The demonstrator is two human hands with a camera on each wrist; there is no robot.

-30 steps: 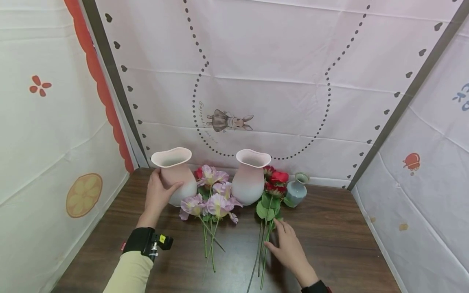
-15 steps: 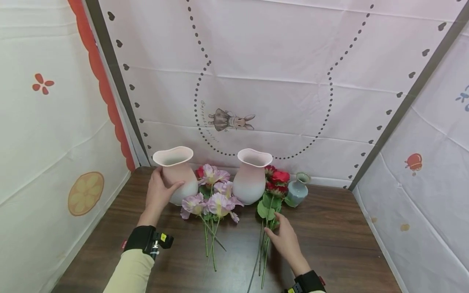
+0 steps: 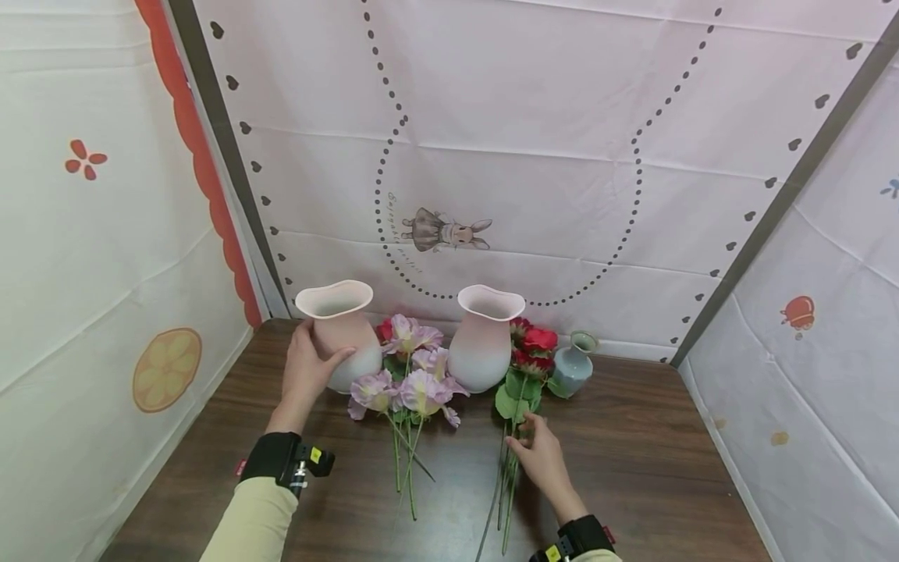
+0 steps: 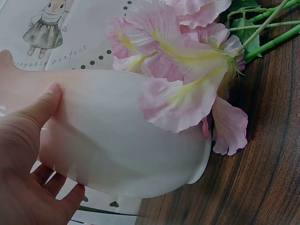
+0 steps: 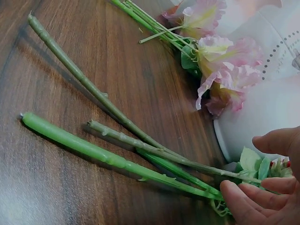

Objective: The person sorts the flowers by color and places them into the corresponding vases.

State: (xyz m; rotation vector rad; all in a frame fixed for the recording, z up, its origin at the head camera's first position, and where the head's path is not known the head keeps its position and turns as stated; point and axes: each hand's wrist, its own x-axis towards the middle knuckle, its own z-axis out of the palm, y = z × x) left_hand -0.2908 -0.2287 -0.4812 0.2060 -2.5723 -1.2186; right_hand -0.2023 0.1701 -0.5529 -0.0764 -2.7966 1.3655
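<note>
My left hand (image 3: 303, 375) holds the left pink-and-white vase (image 3: 344, 339), which stands upright at the back of the table. In the left wrist view, thumb and fingers lie on opposite sides of the vase's upper body. My right hand (image 3: 544, 462) is at the stems (image 3: 509, 484) of several red artificial roses (image 3: 539, 339) lying on the table. Seen from the right wrist, its fingertips (image 5: 229, 190) touch the stems, while the thumb (image 5: 269, 140) stays apart above them. Lilac artificial flowers (image 3: 423, 393) lie between the left vase and a matching vase (image 3: 480, 353).
A small blue-grey vase (image 3: 573, 369) stands right of the roses. Printed cloth (image 3: 520, 195) hangs close behind the vases and along both sides. Brown wooden tabletop (image 3: 632, 468) extends on the right and in front.
My right hand has moved slightly up along the rose stems, with thumb and fingertips nearer each other. The left hand stays on its vase. The head view has shifted slightly.
</note>
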